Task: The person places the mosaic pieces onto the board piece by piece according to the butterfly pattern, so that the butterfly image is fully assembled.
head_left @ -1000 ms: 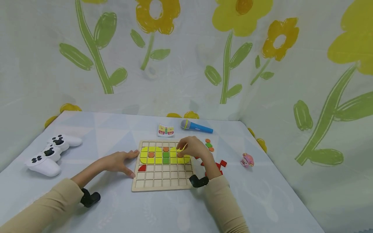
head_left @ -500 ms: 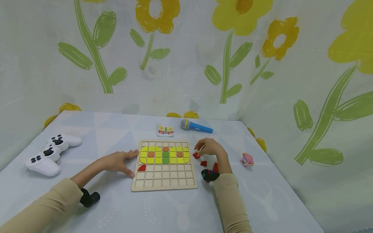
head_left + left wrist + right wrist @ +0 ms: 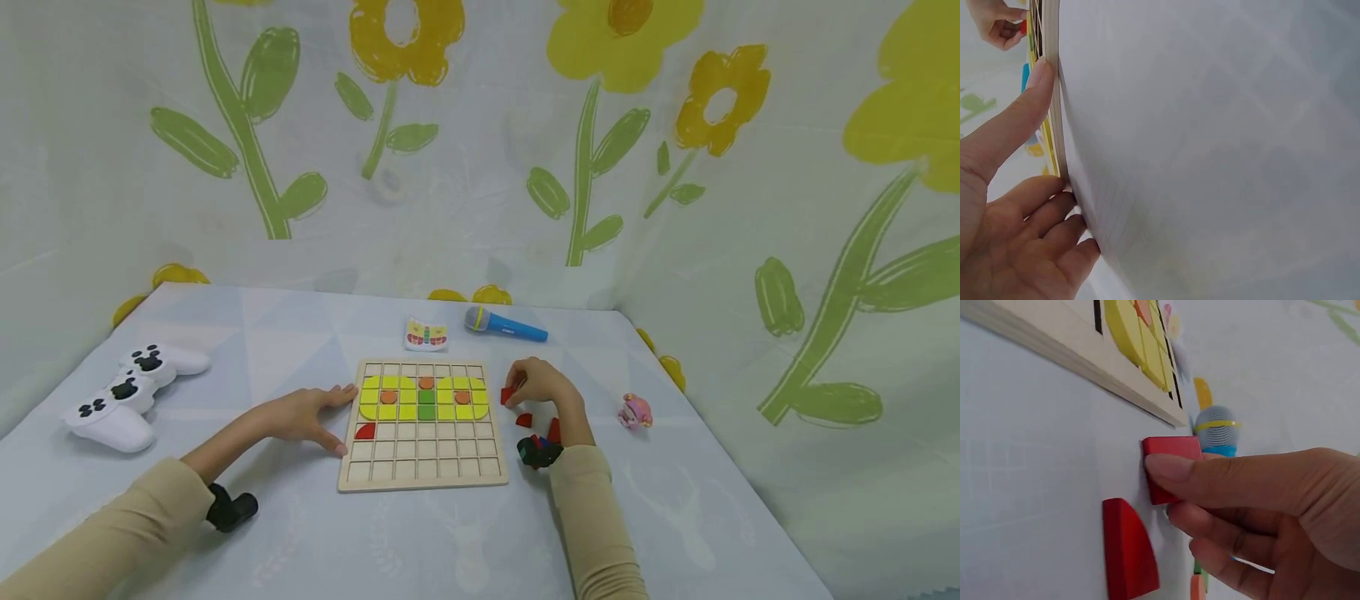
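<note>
A wooden grid board (image 3: 423, 486) lies on the table, with yellow, green and orange pieces in its upper rows. One red quarter-round piece (image 3: 365, 431) sits below them at the left. My left hand (image 3: 303, 417) touches the board's left edge with thumb and fingertips, the fingers fairly straight. Right of the board, my right hand (image 3: 543, 382) pinches a red square block (image 3: 1172, 447) between thumb and fingers, low at the tabletop. Nearer me lies a loose red quarter-round block (image 3: 1132, 550). More red pieces (image 3: 554, 431) are partly hidden behind the right wrist.
Behind the board lie a small pattern card (image 3: 426, 335) and a blue toy microphone (image 3: 513, 327). A white game controller (image 3: 138, 396) rests at the far left. To the right is a small pink toy figure (image 3: 635, 412). A flower-printed curtain (image 3: 480, 208) stands beyond the table.
My right hand has moved from the board's orange round piece, which stays in the grid, rightward to the loose red pieces. It now pinches a red square block. My left hand stays put.
</note>
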### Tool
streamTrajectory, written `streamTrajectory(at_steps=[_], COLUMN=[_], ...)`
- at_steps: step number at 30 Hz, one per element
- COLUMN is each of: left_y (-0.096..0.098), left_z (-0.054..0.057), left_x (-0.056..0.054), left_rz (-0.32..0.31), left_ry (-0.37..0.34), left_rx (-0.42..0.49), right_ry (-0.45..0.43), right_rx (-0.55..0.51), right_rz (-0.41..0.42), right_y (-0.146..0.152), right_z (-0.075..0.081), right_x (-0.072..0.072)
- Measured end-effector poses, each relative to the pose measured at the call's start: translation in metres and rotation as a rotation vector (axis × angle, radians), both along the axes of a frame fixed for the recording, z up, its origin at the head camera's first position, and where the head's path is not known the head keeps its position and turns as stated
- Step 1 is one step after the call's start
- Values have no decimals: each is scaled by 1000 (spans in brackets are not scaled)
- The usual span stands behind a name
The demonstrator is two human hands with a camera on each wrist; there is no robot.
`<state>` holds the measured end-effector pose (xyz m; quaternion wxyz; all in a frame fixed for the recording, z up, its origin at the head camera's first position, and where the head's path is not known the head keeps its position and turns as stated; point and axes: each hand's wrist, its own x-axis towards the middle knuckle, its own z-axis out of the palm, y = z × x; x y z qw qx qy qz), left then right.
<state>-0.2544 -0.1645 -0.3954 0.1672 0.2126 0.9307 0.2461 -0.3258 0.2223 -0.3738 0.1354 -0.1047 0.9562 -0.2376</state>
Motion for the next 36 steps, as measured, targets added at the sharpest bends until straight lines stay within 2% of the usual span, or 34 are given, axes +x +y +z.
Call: streamTrajectory(at_steps=[7, 14, 19, 23, 28, 36], left_y=[2, 2, 1, 1, 2, 2], left_z=[3, 5, 4, 5, 8, 6], left_x=[1, 0, 1, 1, 3, 2], left_rz=[16, 19, 4, -1, 4, 9], left_ry=[-13, -16, -6, -7, -12, -14], left_rx=[-17, -27, -21, -17, -19, -28], right_ry=[71, 187, 225, 252, 250, 168], right_rx=[-114, -195, -212, -223, -224, -207], right_rz=[-34, 56, 105, 134, 198, 290], right_y=[-6, -27, -47, -60, -81, -112], right_z=[14, 28, 34, 32, 27, 20], right_x=[5, 13, 22, 26, 30, 43])
